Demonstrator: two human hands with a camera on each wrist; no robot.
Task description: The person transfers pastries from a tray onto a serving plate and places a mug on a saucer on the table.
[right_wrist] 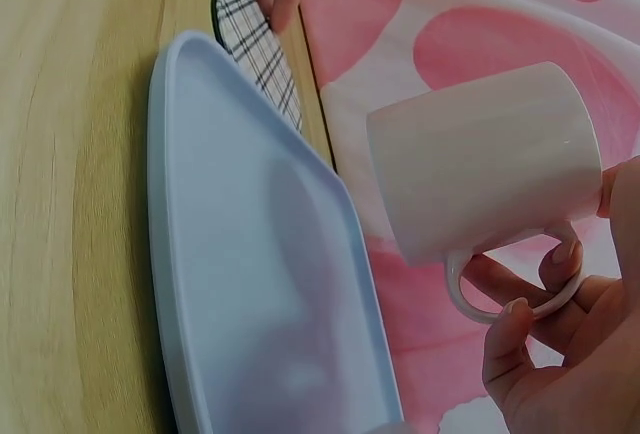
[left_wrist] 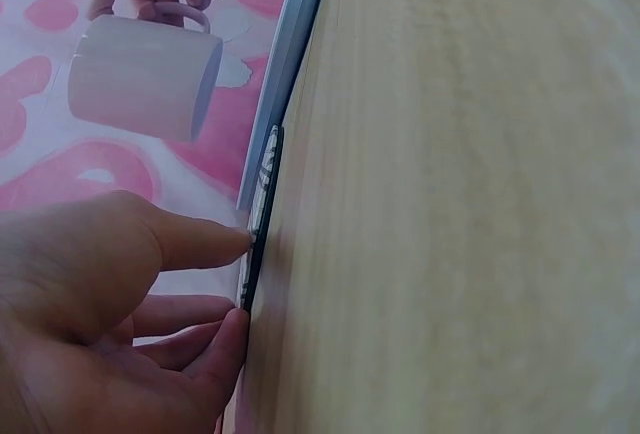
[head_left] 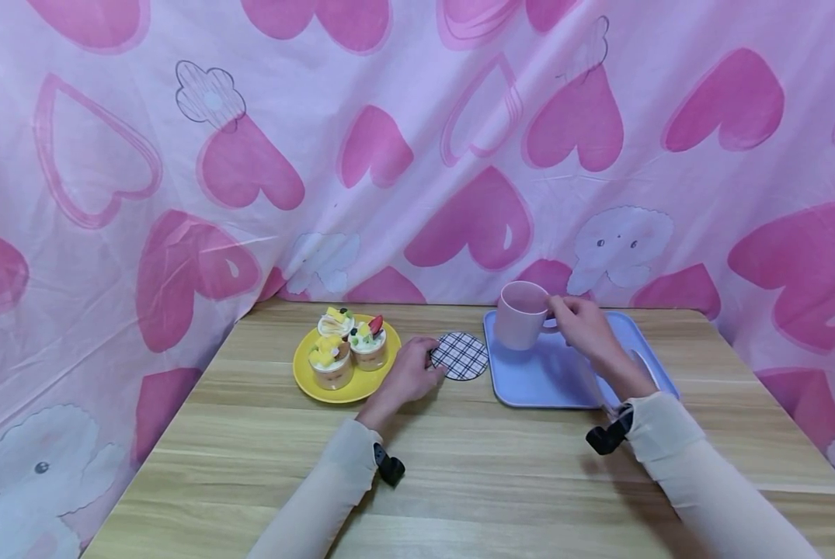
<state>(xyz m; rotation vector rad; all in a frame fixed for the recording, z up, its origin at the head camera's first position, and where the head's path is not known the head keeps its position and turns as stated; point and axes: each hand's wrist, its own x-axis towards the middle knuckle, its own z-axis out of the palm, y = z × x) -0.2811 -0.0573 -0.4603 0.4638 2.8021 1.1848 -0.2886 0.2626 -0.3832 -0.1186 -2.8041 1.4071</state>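
In the head view, the left hand (head_left: 412,371) holds the left edge of a round coaster (head_left: 461,355) with a black-and-white plaid pattern. Its thumb and fingertips meet the coaster's rim in the left wrist view. The coaster lies on the table between the yellow plate and the blue tray. A plain light pink mug (head_left: 520,317) hangs upright above the left part of the blue tray (head_left: 529,392). The right hand (head_left: 588,330) grips the mug by its handle (right_wrist: 462,289), with fingers curled through and around it. Clear air separates mug and tray in the right wrist view.
Left of the coaster, a yellow plate (head_left: 305,380) carries three dessert cups (head_left: 333,366) topped with fruit. Partly behind the right forearm, a pale item (head_left: 646,371) shows on the tray; its kind is unclear. A pink heart-patterned cloth (head_left: 389,217) hangs behind the wooden table (head_left: 459,481).
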